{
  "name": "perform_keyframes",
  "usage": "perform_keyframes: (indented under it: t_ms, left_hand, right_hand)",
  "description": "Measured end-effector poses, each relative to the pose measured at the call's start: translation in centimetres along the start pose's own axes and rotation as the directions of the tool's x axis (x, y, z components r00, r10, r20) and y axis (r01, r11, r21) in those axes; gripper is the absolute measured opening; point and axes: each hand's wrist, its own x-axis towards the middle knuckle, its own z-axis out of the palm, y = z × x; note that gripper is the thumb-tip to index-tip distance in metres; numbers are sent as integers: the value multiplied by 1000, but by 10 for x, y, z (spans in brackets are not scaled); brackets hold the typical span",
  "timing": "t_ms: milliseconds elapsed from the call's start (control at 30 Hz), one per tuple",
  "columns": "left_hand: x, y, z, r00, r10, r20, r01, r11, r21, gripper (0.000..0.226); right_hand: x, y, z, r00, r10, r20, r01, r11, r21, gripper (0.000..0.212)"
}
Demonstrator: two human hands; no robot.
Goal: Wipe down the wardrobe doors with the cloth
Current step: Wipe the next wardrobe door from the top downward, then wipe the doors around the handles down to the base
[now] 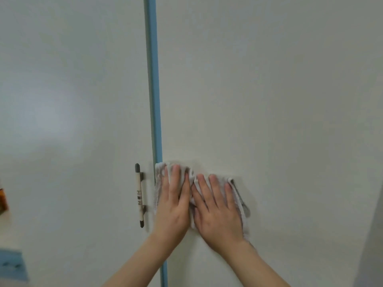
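Note:
Two white wardrobe doors fill the view, the left door [72, 121] and the right door [269, 100], split by a blue vertical strip [154, 90]. A white cloth [160, 183] lies flat against the right door just beside the strip, at handle height. My left hand [173, 206] and my right hand [216, 208] press on the cloth side by side with straight fingers. The cloth covers most of the right door's handle [241, 198]; only its right edge shows.
The left door's bar handle [139, 195] stands upright just left of the blue strip, close to my left hand. A blue object [12, 264] and an orange-brown object [3, 200] sit at the far left edge. A grey surface [373, 245] shows at the lower right.

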Motion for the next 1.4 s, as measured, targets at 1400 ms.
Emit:
perform_keyframes:
  t_ms: [1400]
  left_hand:
    - [70,165,85,941,328,-83,-324,945,48,52]
  right_hand:
    - [-41,177,-37,910,384,-158,-379,923,62,60]
